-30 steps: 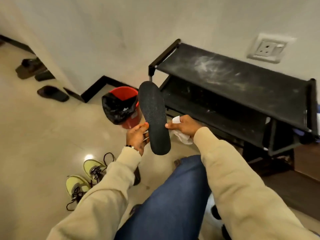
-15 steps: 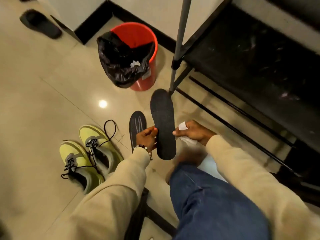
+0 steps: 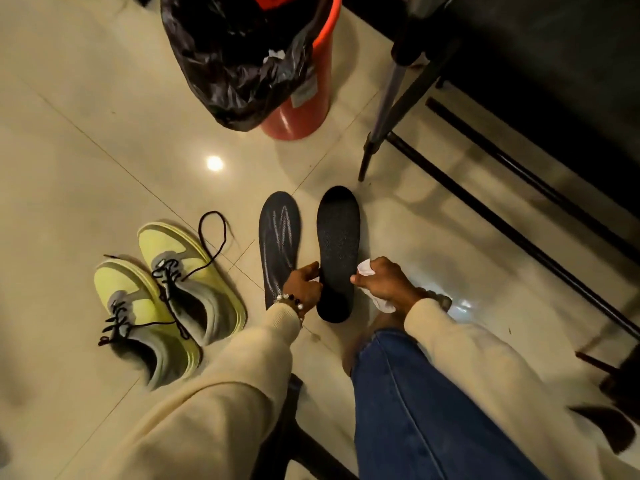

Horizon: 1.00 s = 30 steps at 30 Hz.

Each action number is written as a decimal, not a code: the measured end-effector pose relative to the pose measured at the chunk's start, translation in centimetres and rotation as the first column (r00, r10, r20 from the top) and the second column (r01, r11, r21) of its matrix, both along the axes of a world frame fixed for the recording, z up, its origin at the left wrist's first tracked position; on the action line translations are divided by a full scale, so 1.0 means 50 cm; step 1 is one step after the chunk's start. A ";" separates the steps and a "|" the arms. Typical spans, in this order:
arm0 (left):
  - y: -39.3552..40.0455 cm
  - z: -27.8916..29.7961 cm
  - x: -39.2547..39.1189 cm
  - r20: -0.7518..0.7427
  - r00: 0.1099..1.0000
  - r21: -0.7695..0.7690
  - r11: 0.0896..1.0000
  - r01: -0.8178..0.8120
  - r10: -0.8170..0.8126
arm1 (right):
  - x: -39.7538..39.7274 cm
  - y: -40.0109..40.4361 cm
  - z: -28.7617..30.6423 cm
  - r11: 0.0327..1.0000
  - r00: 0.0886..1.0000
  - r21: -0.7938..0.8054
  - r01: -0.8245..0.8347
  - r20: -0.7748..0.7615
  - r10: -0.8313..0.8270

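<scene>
Since the insole (image 3: 337, 251) has dropped from mid-air to the floor (image 3: 104, 140), just beside the other insole (image 3: 278, 233), the left hand (image 3: 304, 287) pinching its edge and the right hand (image 3: 386, 284) with fingers (image 3: 360, 280) curled round a tissue (image 3: 366, 266), wiping looks finished.

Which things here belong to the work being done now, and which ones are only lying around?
Part of the job:
- left hand, pinching the held insole
- right hand, gripping a white cloth
- second insole on the floor
- sneakers

Just lying about:
- red bin with black bag
- black rack
</scene>
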<state>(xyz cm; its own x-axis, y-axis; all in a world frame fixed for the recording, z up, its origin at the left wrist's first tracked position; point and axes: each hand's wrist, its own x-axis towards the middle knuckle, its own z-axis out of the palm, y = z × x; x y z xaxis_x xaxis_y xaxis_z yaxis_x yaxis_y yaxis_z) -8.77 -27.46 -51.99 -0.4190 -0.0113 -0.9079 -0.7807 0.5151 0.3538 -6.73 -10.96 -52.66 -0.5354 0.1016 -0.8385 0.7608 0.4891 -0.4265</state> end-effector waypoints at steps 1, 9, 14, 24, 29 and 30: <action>-0.005 -0.004 0.003 0.008 1.000 -0.010 1.000 0.024 -0.024 | 0.003 -0.004 -0.005 0.999 0.999 0.022 -0.035 0.017 0.035; -0.104 -0.004 -0.042 -0.239 0.946 -0.402 0.909 0.109 -0.219 | -0.031 -0.069 -0.001 0.980 0.982 -0.124 -0.153 -0.127 0.137; -0.143 -0.029 -0.039 -0.097 0.988 -0.343 0.936 0.079 -0.119 | -0.040 -0.148 -0.010 0.881 0.932 -0.310 -0.357 -0.065 0.356; -0.147 -0.054 -0.027 -0.107 0.951 -0.219 0.926 -0.308 0.291 | -0.021 -0.139 -0.028 0.828 0.965 -0.540 -0.150 0.102 0.241; -0.127 0.050 -0.048 -0.132 0.910 -0.140 0.902 -0.409 0.392 | -0.035 -0.099 0.024 0.798 0.986 -0.600 -0.059 0.090 0.141; -0.124 0.066 -0.052 -0.136 0.903 -0.120 0.898 -0.423 0.407 | -0.037 -0.094 0.042 0.781 0.990 -0.624 -0.033 0.089 0.113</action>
<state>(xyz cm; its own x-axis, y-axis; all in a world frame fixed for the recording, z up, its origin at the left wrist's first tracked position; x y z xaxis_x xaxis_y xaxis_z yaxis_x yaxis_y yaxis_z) -11.39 -33.68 -48.67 -0.4402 -0.3315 -0.8345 -0.8970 0.2032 0.3924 -8.60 -15.66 -50.56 -0.4164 -0.4961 -0.7619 0.7963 0.2055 -0.5690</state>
